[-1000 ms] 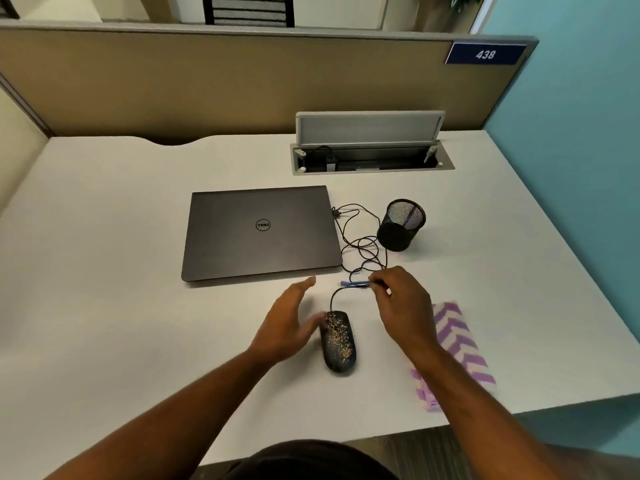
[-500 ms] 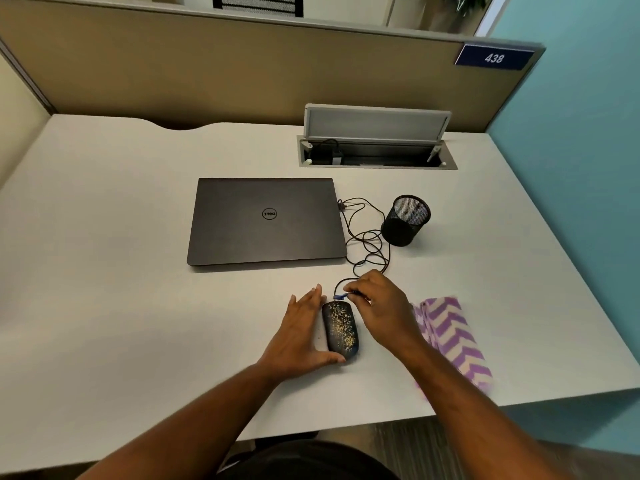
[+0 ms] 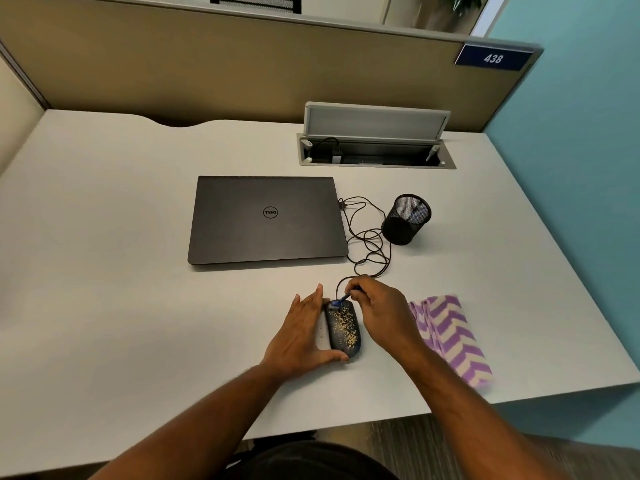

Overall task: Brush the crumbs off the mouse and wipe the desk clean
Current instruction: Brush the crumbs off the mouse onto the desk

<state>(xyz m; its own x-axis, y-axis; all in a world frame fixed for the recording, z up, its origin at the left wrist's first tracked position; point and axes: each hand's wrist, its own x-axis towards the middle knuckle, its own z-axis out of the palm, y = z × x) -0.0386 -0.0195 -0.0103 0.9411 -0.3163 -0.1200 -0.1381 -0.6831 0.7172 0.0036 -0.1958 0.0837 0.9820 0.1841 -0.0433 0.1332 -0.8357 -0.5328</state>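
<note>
The desk (image 3: 104, 271) looks smooth and matt, the laptop (image 3: 266, 220) matt, the cup (image 3: 407, 220) wire mesh, the striped cloth (image 3: 450, 337) soft.

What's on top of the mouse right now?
Tan crumbs are scattered over the mouse, and the blue brush head touches its front end. The left hand hides its left side.

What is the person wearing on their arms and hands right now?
Nothing shows on either: the left hand and right hand are bare, with no gloves, rings, watch or bands visible, and both forearms are uncovered with no sleeves in view.
</note>
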